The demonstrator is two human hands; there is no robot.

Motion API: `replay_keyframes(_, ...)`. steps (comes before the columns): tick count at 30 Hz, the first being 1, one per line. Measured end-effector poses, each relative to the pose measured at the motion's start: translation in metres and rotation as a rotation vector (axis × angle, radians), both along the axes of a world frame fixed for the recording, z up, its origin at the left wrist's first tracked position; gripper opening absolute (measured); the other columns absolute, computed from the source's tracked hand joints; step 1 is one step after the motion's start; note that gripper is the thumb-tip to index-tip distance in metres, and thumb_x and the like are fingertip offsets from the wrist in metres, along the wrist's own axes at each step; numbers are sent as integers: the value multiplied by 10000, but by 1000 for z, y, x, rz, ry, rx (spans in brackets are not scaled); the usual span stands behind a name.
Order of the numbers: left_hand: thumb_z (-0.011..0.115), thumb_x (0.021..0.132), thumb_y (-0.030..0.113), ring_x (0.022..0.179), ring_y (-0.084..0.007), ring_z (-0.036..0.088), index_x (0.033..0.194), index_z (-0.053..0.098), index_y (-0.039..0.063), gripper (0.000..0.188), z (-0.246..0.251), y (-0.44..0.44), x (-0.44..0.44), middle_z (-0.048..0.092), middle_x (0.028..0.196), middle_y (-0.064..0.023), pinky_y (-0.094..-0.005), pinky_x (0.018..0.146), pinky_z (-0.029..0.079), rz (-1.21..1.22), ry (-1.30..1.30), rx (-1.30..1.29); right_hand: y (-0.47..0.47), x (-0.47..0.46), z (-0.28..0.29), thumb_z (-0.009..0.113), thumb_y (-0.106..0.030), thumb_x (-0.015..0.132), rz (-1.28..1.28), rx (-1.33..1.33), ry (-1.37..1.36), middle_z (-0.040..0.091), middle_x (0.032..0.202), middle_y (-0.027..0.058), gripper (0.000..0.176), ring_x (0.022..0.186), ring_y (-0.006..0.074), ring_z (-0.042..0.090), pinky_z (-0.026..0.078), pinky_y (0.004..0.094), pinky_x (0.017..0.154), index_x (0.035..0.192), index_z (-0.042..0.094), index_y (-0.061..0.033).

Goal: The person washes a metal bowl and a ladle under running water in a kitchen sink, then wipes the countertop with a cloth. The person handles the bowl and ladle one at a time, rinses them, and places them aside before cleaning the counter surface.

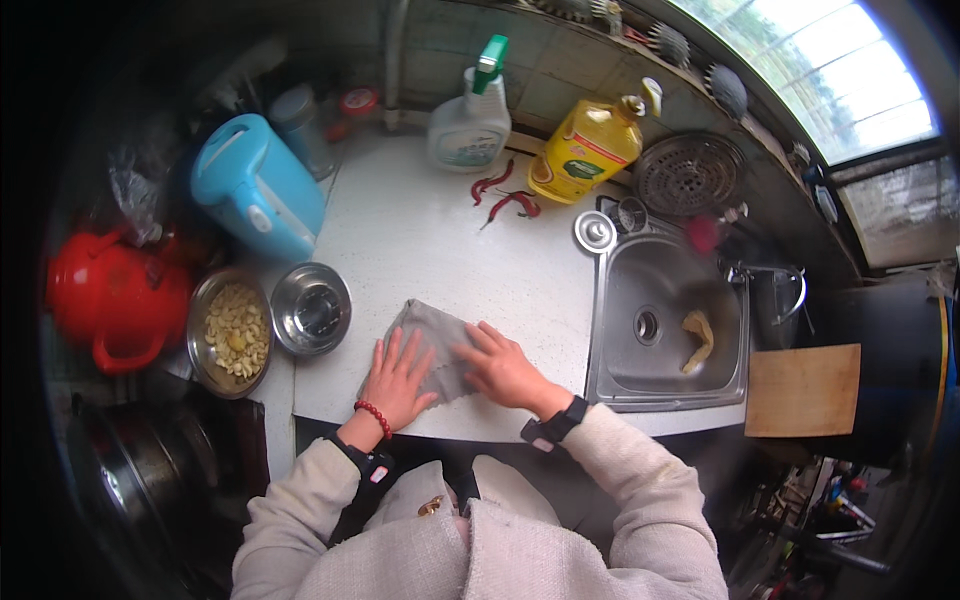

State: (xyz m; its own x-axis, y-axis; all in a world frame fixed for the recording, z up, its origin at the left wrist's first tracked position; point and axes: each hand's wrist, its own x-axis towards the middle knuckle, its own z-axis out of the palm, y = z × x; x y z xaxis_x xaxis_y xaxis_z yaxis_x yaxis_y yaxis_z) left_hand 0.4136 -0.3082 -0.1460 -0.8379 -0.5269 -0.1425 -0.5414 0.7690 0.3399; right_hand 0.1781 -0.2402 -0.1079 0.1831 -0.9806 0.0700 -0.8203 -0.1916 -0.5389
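A grey cloth (442,345) lies folded on the white countertop (450,255), close to its front edge. My left hand (397,375) rests flat on the cloth's left part, fingers spread. Over its right side is my right hand (499,367), fingers apart and a little blurred; whether it presses on the cloth or hovers just above, I cannot tell. Neither hand grips anything. Left of the cloth stands a steel bowl (311,309). Beside that, another metal bowl (229,334) holds pale peeled pieces that look like garlic cloves.
At right is a steel sink (667,322) with a yellowish strip (697,341) inside and a wooden board (804,390) beside it. Red chillies (510,202), a spray bottle (469,127) and a yellow pump bottle (585,150) are at the back. A blue kettle (259,187) and red pot (120,300) stand left.
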Motion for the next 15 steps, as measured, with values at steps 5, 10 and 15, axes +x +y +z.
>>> replay_keyframes(5, 647, 820, 450, 1431, -429, 75, 1468, 304, 110, 808, 4, -19, -41, 145, 1556, -177, -573, 1139, 99, -64, -27, 18, -20, -28, -11, 604, -86, 788, -155, 6, -80, 610, 1159, 191, 283, 1048, 401, 578, 481, 448, 892, 1065, 647, -51)
replay_keyframes(10, 625, 841, 452, 1422, -457, 76, 1488, 247, 102, 827, 12, -20, -80, 113, 1555, -219, -563, 1143, 93, -134, -136, -43, -87, -98, -17, 537, -22, 774, -389, -155, -11, 647, 1059, 159, 258, 983, 364, 588, 480, 441, 859, 988, 678, -50)
replay_keyframes(15, 596, 857, 479, 1426, -432, 103, 1482, 270, 109, 796, 16, -17, -84, 149, 1552, -203, -528, 1152, 111, -122, -189, -82, -146, -119, -24, 550, -30, 777, -380, -56, 286, 636, 1090, 126, 265, 1046, 329, 570, 470, 423, 878, 997, 691, -76)
